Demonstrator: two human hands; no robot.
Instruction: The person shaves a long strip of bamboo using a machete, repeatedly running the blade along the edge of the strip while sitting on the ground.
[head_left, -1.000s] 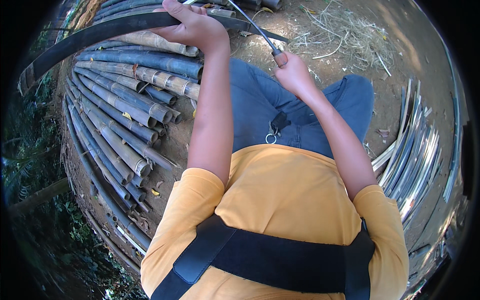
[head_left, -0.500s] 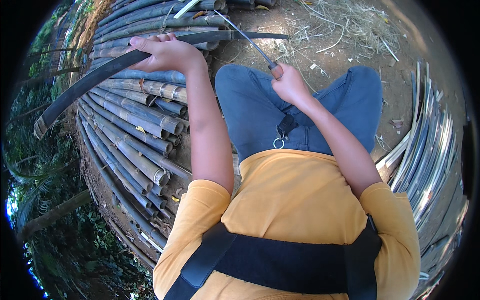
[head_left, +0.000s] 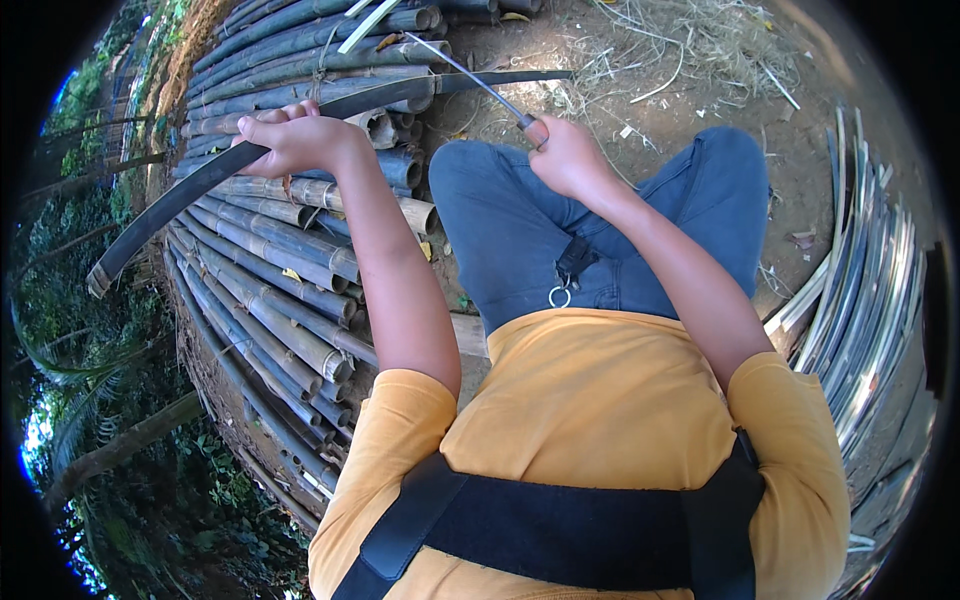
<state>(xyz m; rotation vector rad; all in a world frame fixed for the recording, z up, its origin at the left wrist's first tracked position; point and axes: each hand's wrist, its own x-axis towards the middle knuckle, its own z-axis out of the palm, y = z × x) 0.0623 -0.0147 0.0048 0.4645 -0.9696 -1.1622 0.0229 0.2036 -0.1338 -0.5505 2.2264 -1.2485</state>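
Observation:
My left hand (head_left: 288, 142) is wrapped round a long, dark, split bamboo strip (head_left: 175, 200). The strip slants from the lower left up past the hand, and its thin far end reaches over the ground in front of my knees. In my right hand (head_left: 572, 158) is a knife (head_left: 537, 131) with a short wooden handle and a narrow blade. Its fingers are closed round the handle above my lap. The blade points up and to the left and crosses the strip near its far end; whether the two touch I cannot tell.
A big pile of bamboo poles (head_left: 285, 245) lies along my left. Thin split strips (head_left: 855, 300) are bundled on the right. Pale shavings (head_left: 725, 55) litter the bare ground ahead. Greenery (head_left: 150, 480) borders the far left.
My left hand has moved left and slightly down, holding the bamboo strip. My right hand has shifted a little left and up, and the knife with it.

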